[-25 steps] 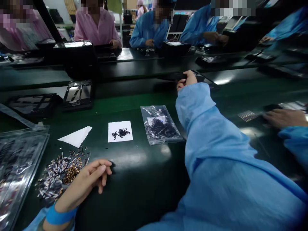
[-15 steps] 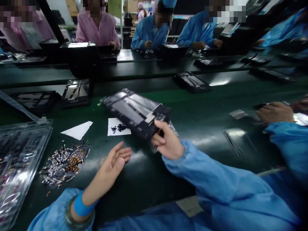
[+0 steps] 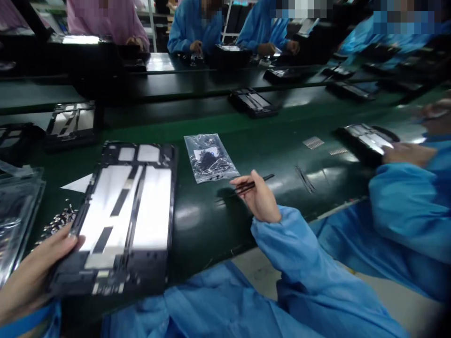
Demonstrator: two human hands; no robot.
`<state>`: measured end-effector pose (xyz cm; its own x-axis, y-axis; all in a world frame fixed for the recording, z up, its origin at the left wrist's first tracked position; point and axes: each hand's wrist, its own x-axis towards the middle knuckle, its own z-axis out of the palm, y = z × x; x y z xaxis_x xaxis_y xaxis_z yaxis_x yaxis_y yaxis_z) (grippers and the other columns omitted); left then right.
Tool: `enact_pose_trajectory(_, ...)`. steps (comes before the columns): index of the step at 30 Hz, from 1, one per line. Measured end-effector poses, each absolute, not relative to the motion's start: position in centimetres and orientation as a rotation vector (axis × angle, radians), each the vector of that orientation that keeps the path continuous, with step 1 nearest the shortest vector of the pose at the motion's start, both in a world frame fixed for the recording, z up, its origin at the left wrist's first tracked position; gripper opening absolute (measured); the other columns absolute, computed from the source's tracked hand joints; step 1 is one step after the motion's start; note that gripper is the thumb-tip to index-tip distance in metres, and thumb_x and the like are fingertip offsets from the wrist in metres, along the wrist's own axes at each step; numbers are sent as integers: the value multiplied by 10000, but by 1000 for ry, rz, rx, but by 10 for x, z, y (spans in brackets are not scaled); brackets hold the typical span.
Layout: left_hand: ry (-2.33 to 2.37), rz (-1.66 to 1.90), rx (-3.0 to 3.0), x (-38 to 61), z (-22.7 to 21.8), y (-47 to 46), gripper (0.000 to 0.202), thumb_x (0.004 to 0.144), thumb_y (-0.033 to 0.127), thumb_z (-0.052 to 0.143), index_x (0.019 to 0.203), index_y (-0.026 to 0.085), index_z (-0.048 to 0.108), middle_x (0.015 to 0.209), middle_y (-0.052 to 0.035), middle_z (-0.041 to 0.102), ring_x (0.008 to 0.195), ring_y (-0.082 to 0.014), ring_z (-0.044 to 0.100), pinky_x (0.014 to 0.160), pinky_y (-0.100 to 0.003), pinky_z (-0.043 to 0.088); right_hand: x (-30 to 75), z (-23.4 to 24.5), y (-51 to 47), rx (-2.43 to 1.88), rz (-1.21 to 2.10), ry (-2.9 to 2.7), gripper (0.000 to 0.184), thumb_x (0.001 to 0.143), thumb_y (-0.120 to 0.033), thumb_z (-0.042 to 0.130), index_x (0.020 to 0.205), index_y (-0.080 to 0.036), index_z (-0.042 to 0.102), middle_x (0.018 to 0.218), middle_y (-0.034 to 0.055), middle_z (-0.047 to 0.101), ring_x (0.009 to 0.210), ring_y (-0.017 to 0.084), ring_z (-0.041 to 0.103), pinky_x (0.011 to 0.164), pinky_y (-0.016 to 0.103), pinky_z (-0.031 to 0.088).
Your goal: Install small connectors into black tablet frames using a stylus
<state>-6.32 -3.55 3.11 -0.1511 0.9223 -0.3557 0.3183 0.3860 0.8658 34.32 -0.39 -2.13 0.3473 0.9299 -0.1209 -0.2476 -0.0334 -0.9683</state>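
Since half a second ago, one large flat black tablet frame with pale panels has passed from the right hand to the left and now lies on the near edge of the dark green surface, at about 8 o'clock in the view. One left hand is clamped on its lower left corner, thumb on top. At 9 o'clock, one heap of small metal parts and one white paper scrap peek out beside the frame's left edge. One clear plastic bag of dark screws lies near 12 o'clock, apart from both hands. One right hand at centre is pinched on one pair of thin black tweezers, tips pointing toward 2 o'clock. Bare surface lies open between frame and right hand. At 3 o'clock one co-worker's hand rests by another black frame.
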Motion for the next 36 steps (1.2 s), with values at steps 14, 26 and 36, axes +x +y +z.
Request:
enact_pose_trajectory(14, 1405, 130, 1515, -18, 45, 23, 431, 712, 528, 724, 1084, 311, 730, 1221, 35, 685, 1208, -277, 572, 940, -254, 471, 352, -52, 8, -1376, 781, -940, 315, 653, -444, 789, 820, -218, 646, 785, -7, 681, 729, 139, 676, 777, 333, 578)
enact_pose_trajectory(26, 1259, 476, 1923, -9, 24, 4, 407, 757, 484, 687, 1124, 313, 723, 1225, -46, 629, 1083, -271, 588, 453, -140, 447, 351, -57, 12, -1434, 687, -1001, 189, 721, -367, 739, 817, -219, 671, 786, 1, 688, 710, 141, 653, 766, 327, 537)
enact_pose_trajectory(36, 1119, 665, 1857, 29, 24, -14, 420, 822, 450, 655, 1179, 230, 625, 1070, -73, 686, 876, -194, 674, 782, -301, 569, 273, -2, -18, -1105, 1274, -1050, 232, 738, -395, 774, 766, -194, 661, 798, 18, 748, 693, 150, 729, 639, 253, 599)
